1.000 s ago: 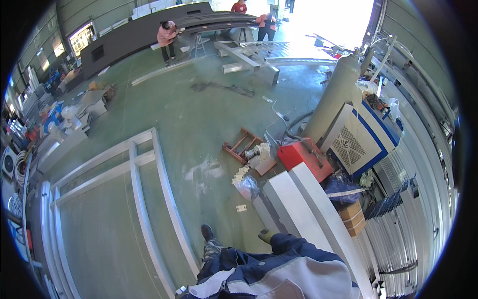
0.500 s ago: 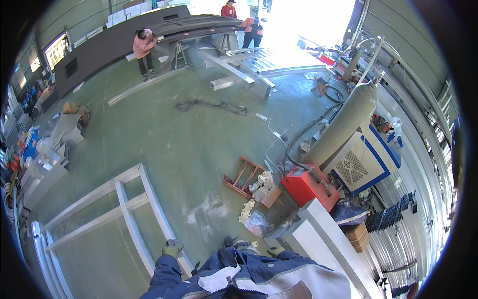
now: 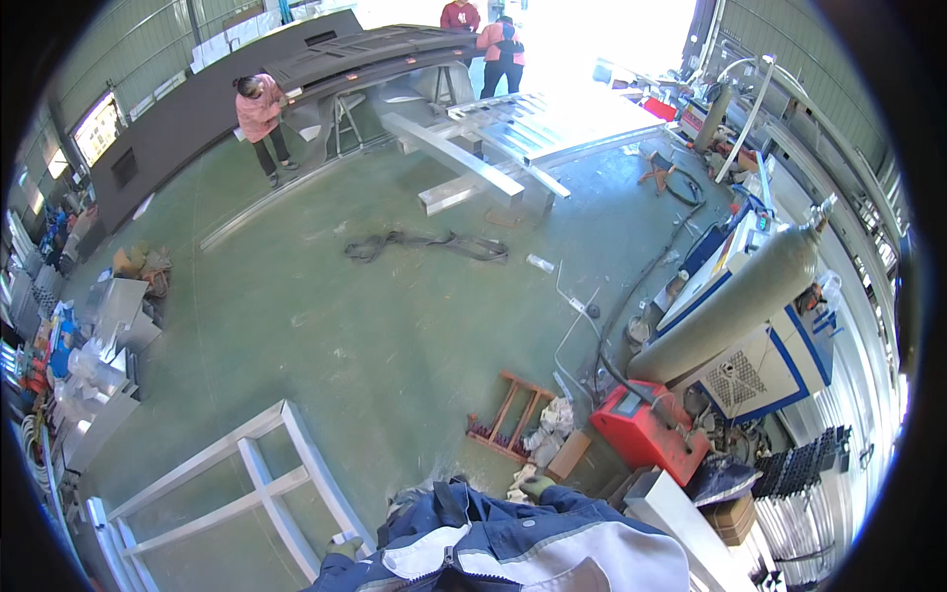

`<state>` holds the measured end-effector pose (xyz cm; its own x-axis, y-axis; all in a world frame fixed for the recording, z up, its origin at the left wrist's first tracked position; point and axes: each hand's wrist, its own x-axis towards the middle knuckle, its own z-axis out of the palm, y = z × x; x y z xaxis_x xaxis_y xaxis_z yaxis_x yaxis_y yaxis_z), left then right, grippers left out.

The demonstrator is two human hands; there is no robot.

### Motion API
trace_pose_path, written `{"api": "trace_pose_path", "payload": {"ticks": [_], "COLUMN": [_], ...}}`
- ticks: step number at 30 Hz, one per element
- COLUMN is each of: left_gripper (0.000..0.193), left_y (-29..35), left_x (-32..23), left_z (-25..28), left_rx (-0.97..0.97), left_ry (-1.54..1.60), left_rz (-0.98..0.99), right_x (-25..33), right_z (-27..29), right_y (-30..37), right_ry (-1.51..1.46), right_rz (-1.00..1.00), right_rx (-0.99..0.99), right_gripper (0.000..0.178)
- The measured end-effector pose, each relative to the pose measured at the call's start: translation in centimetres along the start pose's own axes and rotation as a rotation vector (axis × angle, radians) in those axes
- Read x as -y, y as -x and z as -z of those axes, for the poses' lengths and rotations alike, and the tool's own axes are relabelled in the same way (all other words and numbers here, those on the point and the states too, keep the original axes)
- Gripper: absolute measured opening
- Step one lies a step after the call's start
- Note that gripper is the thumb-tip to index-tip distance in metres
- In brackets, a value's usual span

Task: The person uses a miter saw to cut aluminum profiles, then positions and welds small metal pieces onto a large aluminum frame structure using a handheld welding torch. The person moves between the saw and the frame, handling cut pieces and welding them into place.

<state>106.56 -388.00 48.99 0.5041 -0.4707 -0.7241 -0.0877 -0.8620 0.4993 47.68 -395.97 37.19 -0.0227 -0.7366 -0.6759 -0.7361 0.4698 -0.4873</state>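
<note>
The metal-tube frame [image 3: 266, 491] now sits lower in your view, at lower left, with more floor [image 3: 286, 326] showing; beside it your left hand [image 3: 340, 555] grips a pale object [image 3: 345, 539]; your right hand's [image 3: 538, 484] closure is unclear.

The green floor [image 3: 306, 331] carries a red box [image 3: 646, 424]; a brown rack [image 3: 510, 419] and a carton [image 3: 569, 456] lie just left of the box. Well beyond the box, to its left, lie a dark strap [image 3: 476, 248] and a long bar [image 3: 268, 203]. A metal frame [image 3: 323, 474] spreads far left of the box; its contact with the floor is unclear.
</note>
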Motion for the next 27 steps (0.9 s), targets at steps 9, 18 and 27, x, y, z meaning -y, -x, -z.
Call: {"api": "trace_pose_path", "payload": {"ticks": [9, 18, 27], "left_gripper": [0.042, 0.061, 0.057], "left_y": [-16.4, -31.5, -22.8], "left_x": [-16.9, -49.7, -72.2], "left_z": [-4.5, -19.5, -34.6], "left_rx": [0.207, 0.447, 0.592], "left_ry": [-0.055, -1.228, -0.623], "left_rz": [-0.122, -0.639, -0.431], "right_x": [13.5, 12.7, 3.7], "right_z": [12.2, 14.4, 15.8], "right_y": [-12.1, -11.0, -15.4], "right_ry": [-0.21, -0.513, 0.019], "right_rz": [-0.003, -0.322, 0.205], "right_rx": [-0.16, 0.023, -0.236], "right_gripper": [0.051, 0.031, 0.032]}}
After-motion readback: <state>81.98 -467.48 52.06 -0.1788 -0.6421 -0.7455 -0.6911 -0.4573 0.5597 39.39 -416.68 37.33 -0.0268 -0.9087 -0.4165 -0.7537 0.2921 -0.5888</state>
